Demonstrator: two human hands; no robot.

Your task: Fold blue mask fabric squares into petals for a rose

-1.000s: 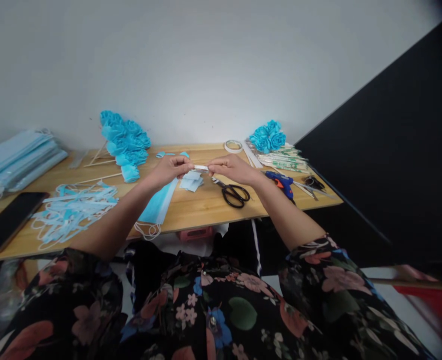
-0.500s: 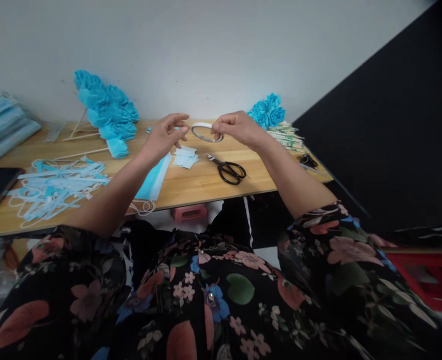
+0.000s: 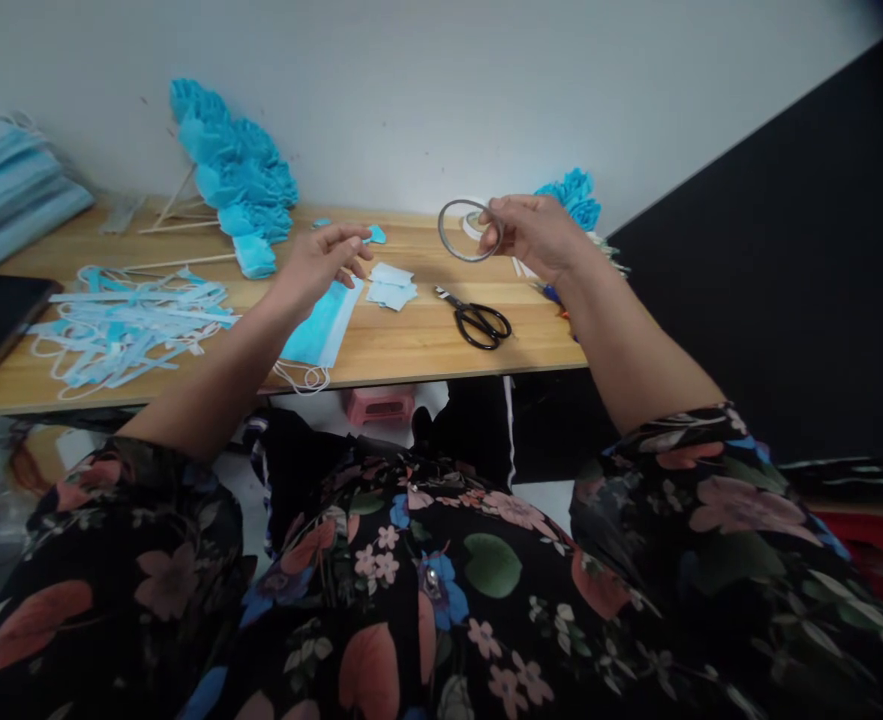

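Note:
Pinched in my right hand is a thin ring-shaped roll of tape, held up on edge above the table. My left hand hovers with its fingers apart and nothing visible in them. Below it lies a blue face mask with white ear loops. Just right of the mask sit small cut mask pieces. Black-handled scissors lie between the hands, toward the front. Behind the held ring, a white roll rests on the table, partly hidden.
Cut strips and ear loops heap at left, beside a phone. Stacked masks stand at far left. Blue flowers on sticks lean by the wall; more blue flowers are behind my right hand. The wooden table's front edge is near me.
My right hand has moved right, away from my left, and the tape roll has turned to face me more. A white roll now shows behind it. The view has shifted slightly.

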